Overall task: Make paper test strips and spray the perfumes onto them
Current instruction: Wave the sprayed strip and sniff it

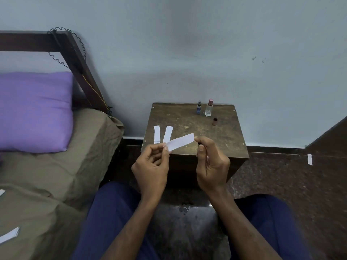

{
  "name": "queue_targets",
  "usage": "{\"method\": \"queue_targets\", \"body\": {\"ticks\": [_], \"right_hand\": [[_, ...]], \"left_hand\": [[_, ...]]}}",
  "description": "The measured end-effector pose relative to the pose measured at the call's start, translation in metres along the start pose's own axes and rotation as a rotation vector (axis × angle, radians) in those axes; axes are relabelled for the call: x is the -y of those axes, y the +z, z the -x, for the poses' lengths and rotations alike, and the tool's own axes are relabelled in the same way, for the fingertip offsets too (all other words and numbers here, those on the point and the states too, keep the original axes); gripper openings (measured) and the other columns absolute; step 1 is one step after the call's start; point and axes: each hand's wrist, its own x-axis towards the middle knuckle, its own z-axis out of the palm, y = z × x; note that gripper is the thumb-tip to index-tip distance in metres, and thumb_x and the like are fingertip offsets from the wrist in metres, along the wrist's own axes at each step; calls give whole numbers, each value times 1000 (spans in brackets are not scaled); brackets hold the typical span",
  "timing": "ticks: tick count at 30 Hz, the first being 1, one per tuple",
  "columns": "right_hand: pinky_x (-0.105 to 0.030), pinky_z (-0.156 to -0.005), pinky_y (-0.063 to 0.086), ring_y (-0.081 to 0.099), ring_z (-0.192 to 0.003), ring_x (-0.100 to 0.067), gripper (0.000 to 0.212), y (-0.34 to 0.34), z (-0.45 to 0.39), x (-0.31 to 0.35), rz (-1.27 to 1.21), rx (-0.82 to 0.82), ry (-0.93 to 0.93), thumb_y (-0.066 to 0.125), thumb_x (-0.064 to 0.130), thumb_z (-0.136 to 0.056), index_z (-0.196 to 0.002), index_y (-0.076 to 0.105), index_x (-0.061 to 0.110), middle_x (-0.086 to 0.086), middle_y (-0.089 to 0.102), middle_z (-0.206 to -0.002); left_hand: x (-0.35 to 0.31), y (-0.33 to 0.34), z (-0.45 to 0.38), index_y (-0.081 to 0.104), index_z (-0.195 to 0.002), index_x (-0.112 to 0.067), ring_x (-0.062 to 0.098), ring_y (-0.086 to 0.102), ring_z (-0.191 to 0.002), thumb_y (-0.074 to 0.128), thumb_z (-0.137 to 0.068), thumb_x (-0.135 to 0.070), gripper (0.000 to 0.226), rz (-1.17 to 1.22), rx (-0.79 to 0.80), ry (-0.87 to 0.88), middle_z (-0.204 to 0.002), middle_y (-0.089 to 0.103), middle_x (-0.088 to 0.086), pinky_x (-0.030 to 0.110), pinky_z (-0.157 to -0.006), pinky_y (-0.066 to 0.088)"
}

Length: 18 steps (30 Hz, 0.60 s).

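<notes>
The bench (195,128) is dark wood, worn and matt, with scratches. The strips (156,134) on it are white matt paper. The clear bottle (209,109) looks like glass. Left of the bench, the bed sheet (62,166) is wrinkled olive cloth and the purple pillow (33,111) is smooth cloth. The floor (187,222) is glossy speckled stone.
</notes>
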Motion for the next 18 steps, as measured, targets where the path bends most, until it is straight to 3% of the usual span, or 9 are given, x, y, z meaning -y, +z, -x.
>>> {"method": "queue_targets", "body": {"ticks": [6,11,15,18], "right_hand": [[-6,-75,36,47,-77,9,26,4,-10,-6,21,-21,-17,49,12,-108,-117,71,1,-1,69,-90],[-10,-71,41,55,-74,-3,27,3,-16,-8,19,-60,-71,47,16,-110,-117,69,3,-3,70,-89],[-5,-71,34,43,-72,8,23,6,-15,-9,61,-21,-64,49,8,-106,-110,70,1,10,58,-84],[-6,-72,35,48,-74,10,21,8,-14,-8,26,-55,-42,49,9,-107,-113,69,3,11,59,-91]], "left_hand": [[0,10,-5,77,-105,-14,7,81,-89,77,-98,-16,7,22,-12,4,-96,81,-3,25,-77,65],[-2,12,-8,76,-103,-14,5,80,-89,77,-98,-17,6,20,-38,6,-96,82,-3,21,-76,64],[0,13,-7,76,-105,-12,6,80,-90,77,-98,-17,8,24,-30,5,-97,81,-3,23,-76,65],[0,14,-7,76,-106,-12,5,80,-91,77,-98,-18,9,19,-27,6,-98,81,-4,24,-76,65]]}}
